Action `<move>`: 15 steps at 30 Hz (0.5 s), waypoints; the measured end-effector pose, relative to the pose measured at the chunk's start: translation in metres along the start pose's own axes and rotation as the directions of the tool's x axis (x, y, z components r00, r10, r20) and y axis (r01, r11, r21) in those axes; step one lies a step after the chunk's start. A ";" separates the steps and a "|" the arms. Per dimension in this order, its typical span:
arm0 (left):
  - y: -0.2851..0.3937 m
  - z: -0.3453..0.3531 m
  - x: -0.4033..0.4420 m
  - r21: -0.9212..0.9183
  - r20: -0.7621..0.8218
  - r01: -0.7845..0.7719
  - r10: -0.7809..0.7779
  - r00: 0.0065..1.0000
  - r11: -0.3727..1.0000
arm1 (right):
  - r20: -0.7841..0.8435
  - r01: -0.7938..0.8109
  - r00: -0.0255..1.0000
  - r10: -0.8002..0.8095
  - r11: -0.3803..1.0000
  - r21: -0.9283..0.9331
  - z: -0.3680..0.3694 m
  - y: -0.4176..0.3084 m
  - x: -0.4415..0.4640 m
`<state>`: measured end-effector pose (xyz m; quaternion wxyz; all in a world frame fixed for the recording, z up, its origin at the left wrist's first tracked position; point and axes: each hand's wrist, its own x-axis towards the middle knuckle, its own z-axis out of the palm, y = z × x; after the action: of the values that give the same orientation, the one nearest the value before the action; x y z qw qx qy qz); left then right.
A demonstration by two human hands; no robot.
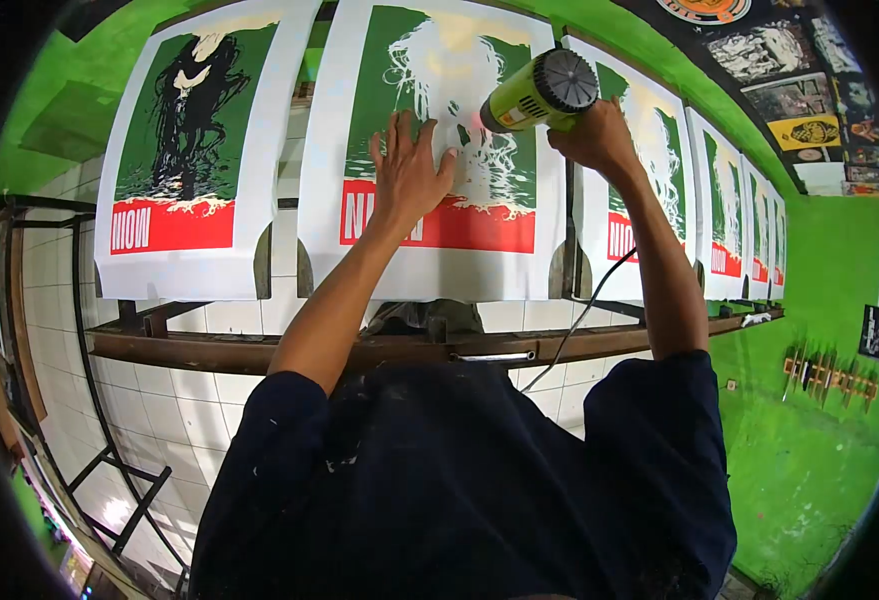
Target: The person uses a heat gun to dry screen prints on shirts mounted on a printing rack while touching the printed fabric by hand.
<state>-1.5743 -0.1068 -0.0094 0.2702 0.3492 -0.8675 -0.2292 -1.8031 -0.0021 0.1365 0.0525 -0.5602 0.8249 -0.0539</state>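
My right hand (599, 140) is wrapped round the handle of a green heat gun (527, 97) with a black vented rear cap. Its nozzle end points down and left at the middle white printed panel (429, 275). A dark cord runs down from near my right forearm. My left hand (411, 172) lies over the same panel with fingers spread; whether the palm presses on it I cannot tell. This panel bears a green field, a pale long-haired figure and a red band with white letters, partly covered by my left hand and wrist.
At left, another panel (174, 215) has the figure in black. Several similar panels recede to the right. A brown metal rail (209, 350) runs along the front, with a small metal bar (494, 356) on it. Pictures cover the upper right wall; a tool rack (829, 378) hangs lower.
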 end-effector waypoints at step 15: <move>-0.004 -0.004 -0.019 -0.004 -0.017 0.002 -0.002 1.000 1.000 | 0.015 0.093 0.996 -0.093 0.996 0.019 0.000 -0.010 -0.016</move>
<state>-1.5589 -0.0963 -0.0144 0.2782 0.3516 -0.8642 -0.2284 -1.7880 0.0092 0.1379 0.0616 -0.5979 0.7970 -0.0593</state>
